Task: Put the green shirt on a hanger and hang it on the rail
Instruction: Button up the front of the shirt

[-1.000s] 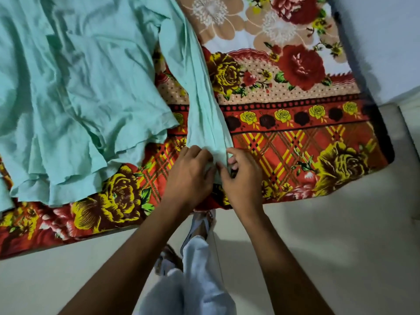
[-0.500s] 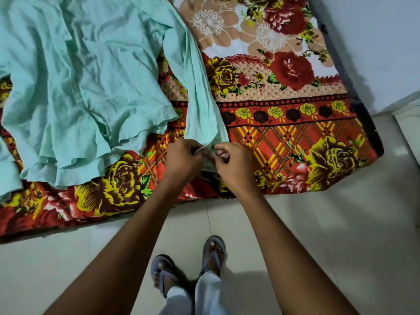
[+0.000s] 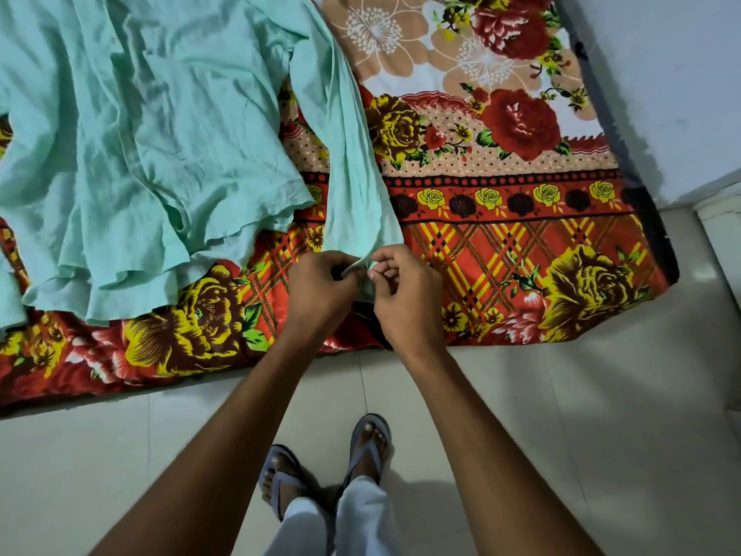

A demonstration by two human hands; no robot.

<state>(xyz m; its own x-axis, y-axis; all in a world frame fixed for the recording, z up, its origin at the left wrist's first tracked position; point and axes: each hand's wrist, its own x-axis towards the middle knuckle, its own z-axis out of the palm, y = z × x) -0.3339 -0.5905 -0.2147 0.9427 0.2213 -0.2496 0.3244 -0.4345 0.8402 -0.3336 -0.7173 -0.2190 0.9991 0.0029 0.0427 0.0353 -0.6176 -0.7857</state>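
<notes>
Both hands, left hand (image 3: 320, 280) and right hand (image 3: 405, 284), pinch the green shirt (image 3: 152, 126) sleeve cuff, apparently straightening it; no hanger in view

A floral bedsheet (image 3: 501, 218) covers the bed beyond the hands, printed with red roses, yellow blooms and an orange-and-yellow plaid band along its near edge, which falls just under the hands. Nearer than the hands, pale floor tiles (image 3: 601, 415) spread out, with a grout line running toward the feet. Below the hands, two feet stand in grey-blue flip-flops (image 3: 367, 443), with light trouser legs (image 3: 361, 515) above them. To the right of the hands and farther off, a pale wall (image 3: 661, 74) rises beside the bed.
</notes>
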